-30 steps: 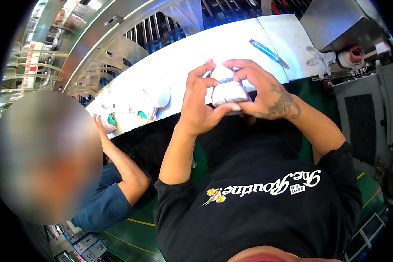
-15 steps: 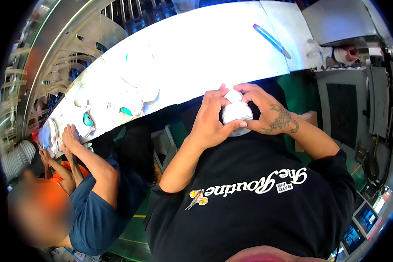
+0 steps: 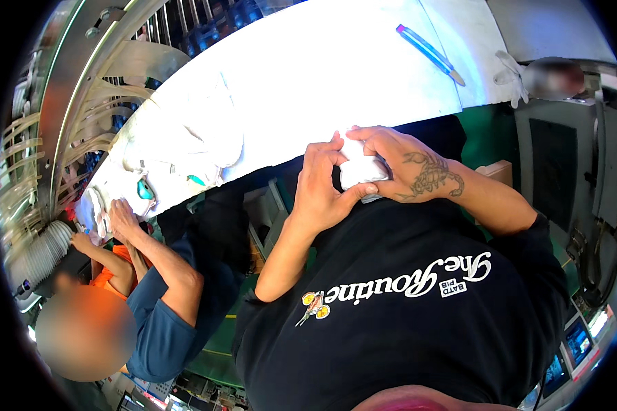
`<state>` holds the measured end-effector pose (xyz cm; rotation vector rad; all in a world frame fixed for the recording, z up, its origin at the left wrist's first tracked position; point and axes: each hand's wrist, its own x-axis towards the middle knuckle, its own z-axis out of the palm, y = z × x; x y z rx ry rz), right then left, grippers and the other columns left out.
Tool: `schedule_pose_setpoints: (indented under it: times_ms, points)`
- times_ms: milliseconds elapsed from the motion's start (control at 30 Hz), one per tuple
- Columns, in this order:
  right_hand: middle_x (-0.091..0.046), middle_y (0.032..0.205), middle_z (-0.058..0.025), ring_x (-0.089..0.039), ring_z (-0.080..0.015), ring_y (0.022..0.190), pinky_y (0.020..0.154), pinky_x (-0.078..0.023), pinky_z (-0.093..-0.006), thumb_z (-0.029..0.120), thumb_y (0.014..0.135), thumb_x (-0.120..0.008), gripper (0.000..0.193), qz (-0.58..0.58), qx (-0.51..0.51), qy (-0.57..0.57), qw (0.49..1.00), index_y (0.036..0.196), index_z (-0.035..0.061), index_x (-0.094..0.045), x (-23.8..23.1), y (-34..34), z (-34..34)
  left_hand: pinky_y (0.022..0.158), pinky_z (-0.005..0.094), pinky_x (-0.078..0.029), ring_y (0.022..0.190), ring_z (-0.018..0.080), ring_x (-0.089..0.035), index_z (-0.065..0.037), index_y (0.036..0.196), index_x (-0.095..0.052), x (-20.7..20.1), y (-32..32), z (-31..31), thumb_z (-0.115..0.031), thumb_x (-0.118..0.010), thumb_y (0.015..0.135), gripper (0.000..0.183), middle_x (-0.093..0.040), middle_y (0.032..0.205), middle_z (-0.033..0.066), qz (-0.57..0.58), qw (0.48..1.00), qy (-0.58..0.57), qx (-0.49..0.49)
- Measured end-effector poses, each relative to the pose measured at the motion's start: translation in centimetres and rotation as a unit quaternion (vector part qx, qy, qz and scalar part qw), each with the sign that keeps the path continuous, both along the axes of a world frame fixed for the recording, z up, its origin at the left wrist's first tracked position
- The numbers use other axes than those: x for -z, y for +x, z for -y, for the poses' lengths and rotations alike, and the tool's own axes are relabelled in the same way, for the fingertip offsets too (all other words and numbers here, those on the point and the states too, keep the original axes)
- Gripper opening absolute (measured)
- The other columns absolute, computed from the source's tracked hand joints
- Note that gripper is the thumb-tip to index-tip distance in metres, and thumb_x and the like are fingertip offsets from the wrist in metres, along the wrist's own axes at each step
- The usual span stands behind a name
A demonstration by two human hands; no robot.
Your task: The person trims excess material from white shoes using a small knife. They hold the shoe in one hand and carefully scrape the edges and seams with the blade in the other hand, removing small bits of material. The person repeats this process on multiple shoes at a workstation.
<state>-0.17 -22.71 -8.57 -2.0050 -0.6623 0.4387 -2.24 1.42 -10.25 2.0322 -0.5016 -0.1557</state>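
Close in front of my black shirt, both hands hold a soft white bundle point(image 3: 365, 171), rounded below and narrower at the top. Its exact kind I cannot make out. My left hand point(image 3: 317, 185) grips it from the left, thumb across the lower part and fingers bent toward the upper end. On the other side my right hand point(image 3: 406, 163) presses it, thumb and forefinger curled around its top. Part of the bundle is hidden behind the fingers. It is held just off the near edge of the brightly lit white table point(image 3: 308, 75).
On the table lie a blue-handled tool with a tan tip point(image 3: 430, 55) and, at the left, several white soft pieces point(image 3: 216, 147), some with teal patches. A white glove point(image 3: 513, 77) hangs at the right end. A co-worker's hand point(image 3: 123, 218) works at the far left.
The bundle and both my hands have shifted slightly left, and my right hand has turned further over it. The view has moved a little. The co-worker's hands remain at the white pieces.
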Motion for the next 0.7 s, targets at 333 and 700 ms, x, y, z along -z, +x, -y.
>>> schedule_pose_setpoints:
  times_ms: [333,700]
  points:
    - [-0.064,0.116,-0.0146,-0.066,-0.0386,0.127,0.102,-0.056,-0.0454,0.014,0.08,-0.09,0.06,-0.067,0.005,0.008,0.998,0.128,-0.0005,-0.056,-0.7,2.2,-0.2,0.097,0.0485,-0.057,0.124,0.0429,-0.066,-0.006,0.108,-0.054,-0.2,0.2,1.1,-0.025,-0.1,0.074,0.061,-0.063,0.121,0.0237,-0.051,0.996,-0.042,-0.064]
    - [-0.062,0.117,-0.0146,-0.067,-0.027,0.109,0.101,-0.055,-0.0401,0.038,0.069,-0.1,0.107,-0.284,0.068,0.01,0.956,0.153,-0.0012,-0.047,0.0,4.2,0.4,0.112,0.0439,-0.055,0.132,0.029,-0.062,0.005,0.131,-0.053,0.4,0.6,2.1,-0.024,-0.102,0.072,0.082,-0.061,0.136,0.0213,-0.315,0.908,-0.222,-0.165]
